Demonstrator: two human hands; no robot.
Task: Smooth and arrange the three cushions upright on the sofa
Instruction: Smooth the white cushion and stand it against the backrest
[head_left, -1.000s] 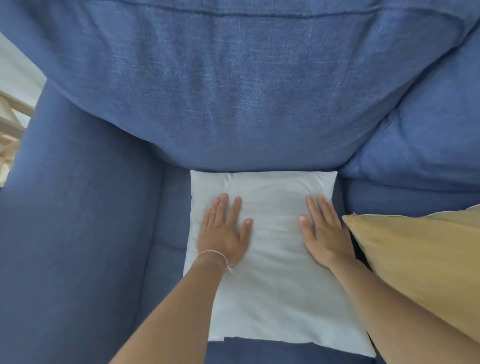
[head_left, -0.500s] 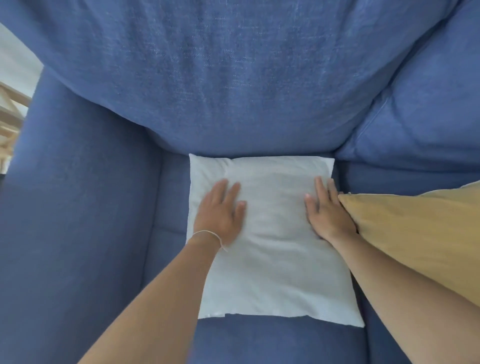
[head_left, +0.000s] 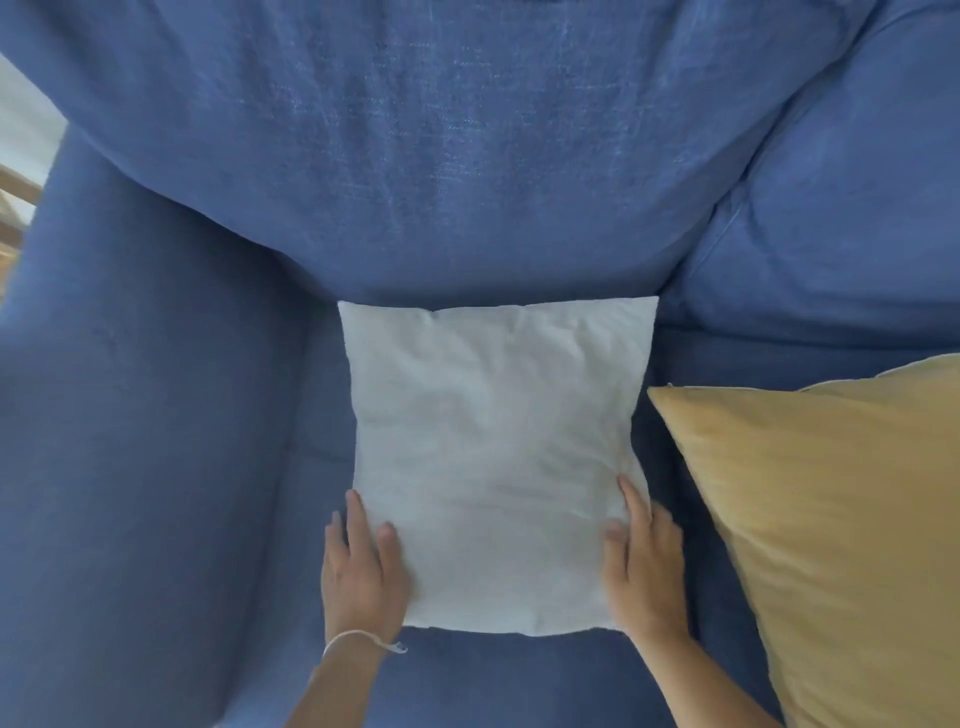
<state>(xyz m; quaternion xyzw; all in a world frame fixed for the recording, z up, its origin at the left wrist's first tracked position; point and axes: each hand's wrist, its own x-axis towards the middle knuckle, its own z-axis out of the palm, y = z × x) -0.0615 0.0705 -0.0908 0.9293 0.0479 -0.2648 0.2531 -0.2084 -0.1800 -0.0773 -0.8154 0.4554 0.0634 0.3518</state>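
Observation:
A white cushion (head_left: 493, 457) lies flat on the blue sofa seat (head_left: 514, 680), its far edge against the back cushion. My left hand (head_left: 363, 571) rests on the near left corner of the white cushion, thumb on top and fingers along the side. My right hand (head_left: 647, 566) holds the near right corner the same way. A yellow cushion (head_left: 831, 530) lies to the right, partly out of frame. A third cushion is not in view.
The blue sofa back cushion (head_left: 441, 156) bulges over the seat. The left armrest (head_left: 140, 415) stands close beside the white cushion. A second back cushion (head_left: 841, 218) sits at the upper right. A strip of floor and wooden furniture (head_left: 15, 187) shows at far left.
Both hands have slid from the cushion's top middle toward me to its near corners. The view has shifted so the cushion sits lower in frame.

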